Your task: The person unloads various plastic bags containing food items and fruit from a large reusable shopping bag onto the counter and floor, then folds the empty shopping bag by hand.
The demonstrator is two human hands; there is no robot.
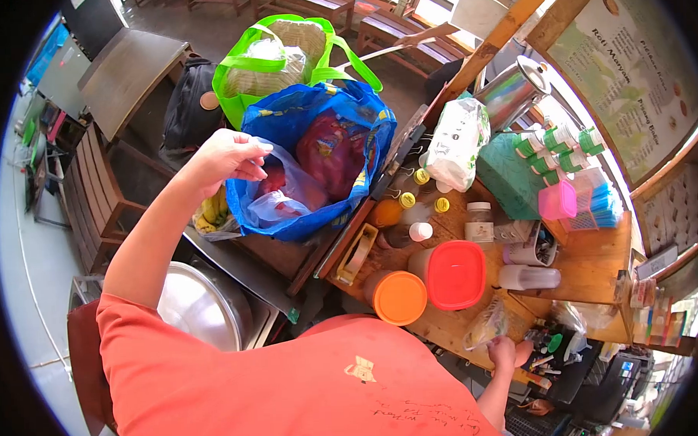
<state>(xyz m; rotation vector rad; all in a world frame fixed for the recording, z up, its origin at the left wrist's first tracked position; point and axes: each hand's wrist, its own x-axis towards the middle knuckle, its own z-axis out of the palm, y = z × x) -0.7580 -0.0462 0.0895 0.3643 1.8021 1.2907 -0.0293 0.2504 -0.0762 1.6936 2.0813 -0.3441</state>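
My left hand [235, 156] is raised over the left rim of a blue shopping bag [276, 101], its fingers pinched on the top edge of a thin translucent plastic bag [296, 191]. This plastic bag sits inside the blue bag, beside a dark red bundle [331, 153]. At the lower right, my right hand [503, 352] is closed on a small clear plastic bag [485, 326] by the wooden counter's edge. What the small bag contains is hard to make out.
A green bag [241, 87] stands behind the blue one. On the wooden counter [449, 218] are an orange-lidded container [399, 298], a red-lidded container [456, 276], bottles and a tissue pack [458, 145]. A large metal pot lid [194, 308] lies left of my body.
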